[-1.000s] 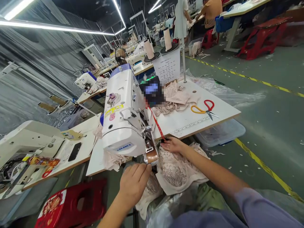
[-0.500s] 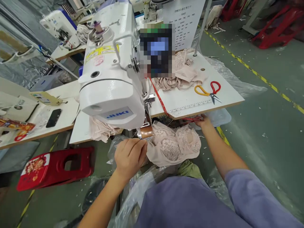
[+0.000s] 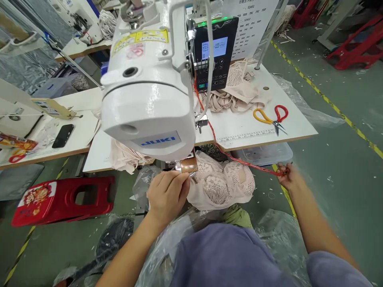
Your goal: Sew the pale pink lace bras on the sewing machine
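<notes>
A beige lace bra [image 3: 220,185] hangs at the table's front edge, beneath the head of a white JUKI sewing machine [image 3: 149,115]. My left hand [image 3: 167,191] is closed at the bra's left side, fingers pinched beside the brown and metal end of the machine's arm [image 3: 189,164]; its fingertips are partly hidden. Out past the right side of the table, my right hand [image 3: 289,177] grips the end of a red cord [image 3: 239,160]. That cord runs taut from the machine, over the table edge and in front of the bra cups.
Scissors [image 3: 275,121] with orange and red handles lie on the white tabletop [image 3: 239,125]. Behind them are a heap of beige bras [image 3: 239,95] and a control panel [image 3: 217,54]. More beige fabric [image 3: 127,155] lies left. A red stool [image 3: 66,199] stands on the floor.
My right hand has moved right and down from under the table edge, drawing the red cord out with it. My left hand stays at the bra. The view has shifted slightly.
</notes>
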`<state>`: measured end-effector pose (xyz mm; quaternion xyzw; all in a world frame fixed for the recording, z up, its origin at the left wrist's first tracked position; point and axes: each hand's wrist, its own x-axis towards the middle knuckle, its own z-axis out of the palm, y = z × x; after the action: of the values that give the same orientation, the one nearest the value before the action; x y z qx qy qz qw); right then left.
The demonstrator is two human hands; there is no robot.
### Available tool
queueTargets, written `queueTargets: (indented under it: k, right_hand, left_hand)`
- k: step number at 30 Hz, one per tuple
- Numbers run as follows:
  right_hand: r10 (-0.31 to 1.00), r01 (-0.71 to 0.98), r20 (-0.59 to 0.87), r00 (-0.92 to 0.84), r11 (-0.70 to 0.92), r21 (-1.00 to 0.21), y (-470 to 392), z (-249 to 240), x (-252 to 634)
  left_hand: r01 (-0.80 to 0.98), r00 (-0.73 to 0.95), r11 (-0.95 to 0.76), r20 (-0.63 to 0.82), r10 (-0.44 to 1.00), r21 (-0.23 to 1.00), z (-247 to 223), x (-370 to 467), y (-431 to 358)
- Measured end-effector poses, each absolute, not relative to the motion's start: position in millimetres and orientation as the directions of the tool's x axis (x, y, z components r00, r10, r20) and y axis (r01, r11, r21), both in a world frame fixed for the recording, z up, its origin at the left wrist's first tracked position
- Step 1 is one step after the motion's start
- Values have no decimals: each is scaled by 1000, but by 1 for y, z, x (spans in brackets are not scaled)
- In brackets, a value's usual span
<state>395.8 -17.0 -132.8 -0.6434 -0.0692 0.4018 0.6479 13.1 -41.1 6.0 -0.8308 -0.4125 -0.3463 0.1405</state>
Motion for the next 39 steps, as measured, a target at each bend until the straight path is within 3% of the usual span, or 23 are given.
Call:
queueTargets:
  k: [4,6,7,9,11,14,18,25,30,33,39]
  right_hand:
    - [699,-306,-359,619,-207,-929,-45,-103,344]
    - [873,-39,-177,455,-179,-983,-63,-83,305]
    - [935,4,-163,314,-173,-985,-70,-73,284]
    - [966,-112,-254,-41,-257,-960,-79,-55,244]
    - [842,-286,-331,-426,-472,-834,-79,-42,210]
    - [683,-403,-333,-650,-681,-611,-74,-30,179]
    - [739,-518,-332,-586,-657,-547,-71,-22,170]
    - [801,-499,-265,-537,-555,-665,-67,-24,174]
    - [880,-513,-295,-372,-460,-724,-60,-34,193]
    - [893,-437,-282,-351,-423,-794,-60,-44,204]
    - [904,-343,-263,-338,-379,-860,-61,-53,204]
  left_hand:
    - [804,361,-584,693,624,107,7,14,-43]
    - [813,325,-562,682,656,153,9,15,-43]
    - [815,311,-552,672,673,176,10,16,-44]
    - [816,293,-535,643,708,218,13,19,-45]
    - [813,277,-524,624,731,253,16,21,-45]
    - [809,257,-515,617,744,284,20,23,-47]
    - [812,281,-520,604,746,265,22,23,-52]
    - [787,320,-544,560,764,292,23,24,-57]
    - [828,90,-352,515,852,436,23,17,-40]
    - [810,-56,-216,439,897,545,23,14,-28]
    - [770,-167,-69,305,938,634,25,19,-19]
